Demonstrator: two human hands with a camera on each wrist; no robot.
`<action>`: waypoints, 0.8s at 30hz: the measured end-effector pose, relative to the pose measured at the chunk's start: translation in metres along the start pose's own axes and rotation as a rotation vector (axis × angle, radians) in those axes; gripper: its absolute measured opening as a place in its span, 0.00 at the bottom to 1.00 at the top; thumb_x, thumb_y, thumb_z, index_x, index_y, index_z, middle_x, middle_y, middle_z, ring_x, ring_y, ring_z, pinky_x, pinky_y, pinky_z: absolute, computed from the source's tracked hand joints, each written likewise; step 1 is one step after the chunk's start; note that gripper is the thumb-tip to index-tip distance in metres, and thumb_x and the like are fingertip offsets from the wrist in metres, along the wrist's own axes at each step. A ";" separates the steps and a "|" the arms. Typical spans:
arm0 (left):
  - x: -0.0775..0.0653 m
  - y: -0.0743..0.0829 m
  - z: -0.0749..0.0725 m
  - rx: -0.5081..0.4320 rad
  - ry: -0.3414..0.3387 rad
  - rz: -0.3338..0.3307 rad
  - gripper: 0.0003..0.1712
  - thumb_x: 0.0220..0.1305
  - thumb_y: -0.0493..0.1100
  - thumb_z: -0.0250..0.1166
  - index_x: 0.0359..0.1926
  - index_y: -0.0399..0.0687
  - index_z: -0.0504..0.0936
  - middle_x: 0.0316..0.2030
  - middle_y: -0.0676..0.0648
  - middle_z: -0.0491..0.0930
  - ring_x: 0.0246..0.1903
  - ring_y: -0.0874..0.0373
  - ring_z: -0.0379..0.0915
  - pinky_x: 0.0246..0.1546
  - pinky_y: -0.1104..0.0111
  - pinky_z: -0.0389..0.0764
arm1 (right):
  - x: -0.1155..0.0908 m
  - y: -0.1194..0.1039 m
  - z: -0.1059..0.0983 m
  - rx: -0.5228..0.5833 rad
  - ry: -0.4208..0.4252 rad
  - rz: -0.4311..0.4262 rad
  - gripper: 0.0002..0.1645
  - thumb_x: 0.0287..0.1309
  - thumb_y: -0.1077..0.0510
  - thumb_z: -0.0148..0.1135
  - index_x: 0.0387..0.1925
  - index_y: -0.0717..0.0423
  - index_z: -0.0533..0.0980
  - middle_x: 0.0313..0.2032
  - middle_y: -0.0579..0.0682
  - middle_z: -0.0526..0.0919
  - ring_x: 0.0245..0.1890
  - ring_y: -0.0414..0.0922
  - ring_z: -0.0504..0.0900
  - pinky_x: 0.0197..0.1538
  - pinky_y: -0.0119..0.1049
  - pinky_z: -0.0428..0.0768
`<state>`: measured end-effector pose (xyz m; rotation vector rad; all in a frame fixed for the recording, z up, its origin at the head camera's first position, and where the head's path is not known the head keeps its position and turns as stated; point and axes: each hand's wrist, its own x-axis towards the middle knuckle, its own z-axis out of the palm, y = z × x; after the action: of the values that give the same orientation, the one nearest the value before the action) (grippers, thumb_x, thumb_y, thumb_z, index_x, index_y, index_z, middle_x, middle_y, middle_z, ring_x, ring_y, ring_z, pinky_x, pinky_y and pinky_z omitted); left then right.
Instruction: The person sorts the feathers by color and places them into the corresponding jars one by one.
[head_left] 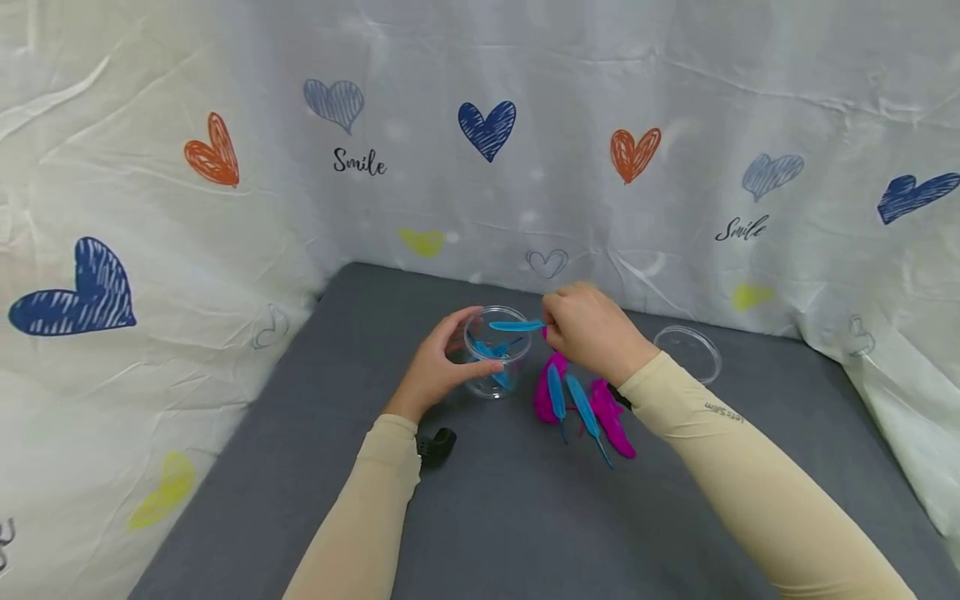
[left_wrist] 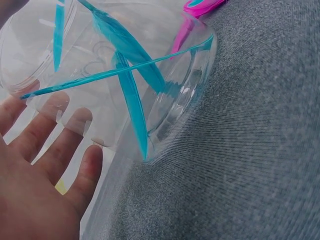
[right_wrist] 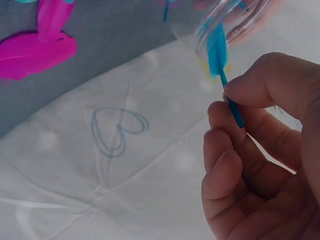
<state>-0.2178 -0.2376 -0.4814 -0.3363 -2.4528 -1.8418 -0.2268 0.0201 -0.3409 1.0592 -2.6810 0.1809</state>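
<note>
Across the grey table [head_left: 495,517] my two hands work close together. My right hand [head_left: 592,329] comes in at two o'clock of the jar, thumb and forefinger pinching a feather; my left hand [head_left: 435,367] sits at nine o'clock, thumb at the near side and fingers around the far side, gripping the clear jar [head_left: 517,367]. That grip need only be light, I think, enough to stop it sliding (thin plastic flexes if squeezed). The clear lid [head_left: 688,354] lies at three o'clock of the jar, well apart and out of the way.

Magenta feathers [head_left: 611,417] lie at four o'clock of the jar, with two blue feathers [head_left: 583,404] on and beside them. Inside the jar, other blue feathers [head_left: 501,380] cross one another, one leaning wall to wall, so I'd best not push down on them.

The held feather [head_left: 513,327] points toward nine o'clock over the mouth; whether its tip is below the rim I cannot tell. My judgement is to tilt the soft end down first, clear of the rim, and loosen my pinch on the quill [right_wrist: 235,112] only once the whole vane is inside.
</note>
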 end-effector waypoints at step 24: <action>-0.001 -0.001 0.001 0.000 -0.007 -0.004 0.51 0.53 0.66 0.84 0.76 0.82 0.69 0.73 0.59 0.73 0.72 0.54 0.72 0.76 0.48 0.75 | 0.022 -0.019 0.026 -0.033 -0.084 -0.014 0.04 0.66 0.65 0.67 0.36 0.58 0.86 0.34 0.52 0.85 0.36 0.50 0.80 0.40 0.41 0.88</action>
<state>-0.2166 -0.2375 -0.4826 -0.3386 -2.4605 -1.8453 -0.2339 -0.0134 -0.3595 1.0988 -2.7401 0.0903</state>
